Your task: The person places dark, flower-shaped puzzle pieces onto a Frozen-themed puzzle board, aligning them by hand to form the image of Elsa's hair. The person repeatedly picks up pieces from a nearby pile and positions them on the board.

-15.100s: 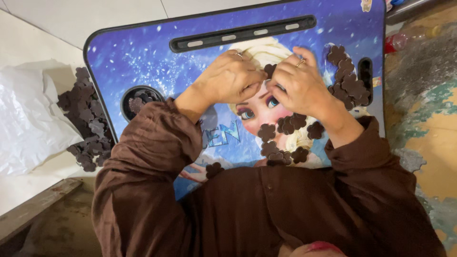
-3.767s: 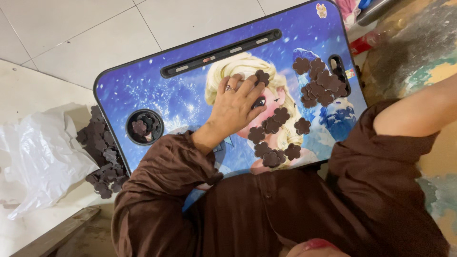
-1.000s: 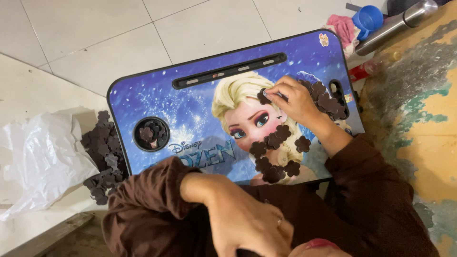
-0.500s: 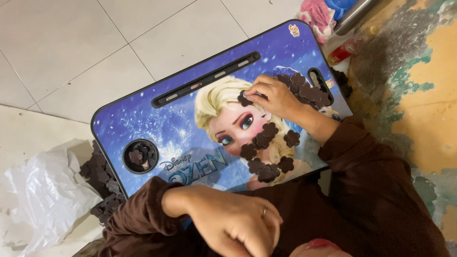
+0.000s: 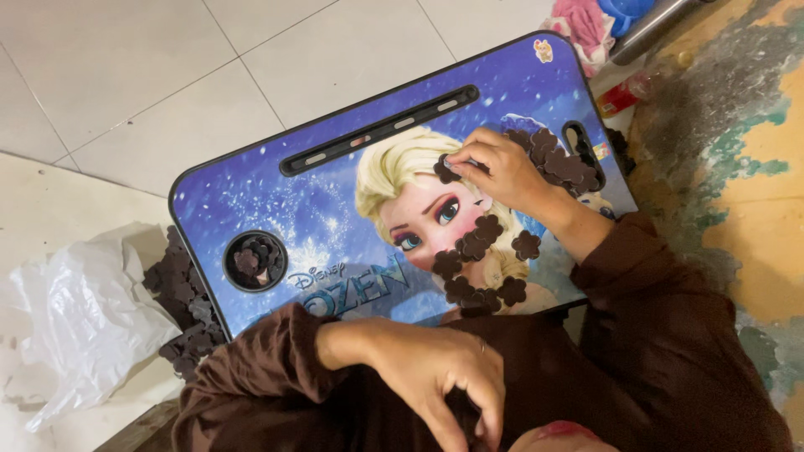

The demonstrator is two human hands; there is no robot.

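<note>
Brown flower-shaped piece (image 5: 445,170) is pinched in the right hand (image 5: 502,172) over the blue worktop (image 5: 251,201). Left hand (image 5: 435,377) hangs near the lap, fingers loosely curled on nothing. White plastic bag (image 5: 84,310) lies left, beside more pieces (image 5: 186,310).

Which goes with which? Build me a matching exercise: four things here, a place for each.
1 right hand
2 left hand
3 white plastic bag
4 pink cloth

a on the floor, left of the table
b off the table, close to the person's body
c beyond the table's far right corner
d on the tabletop, pinching a brown flower-shaped piece

Pairs: 1-d, 2-b, 3-a, 4-c
</note>
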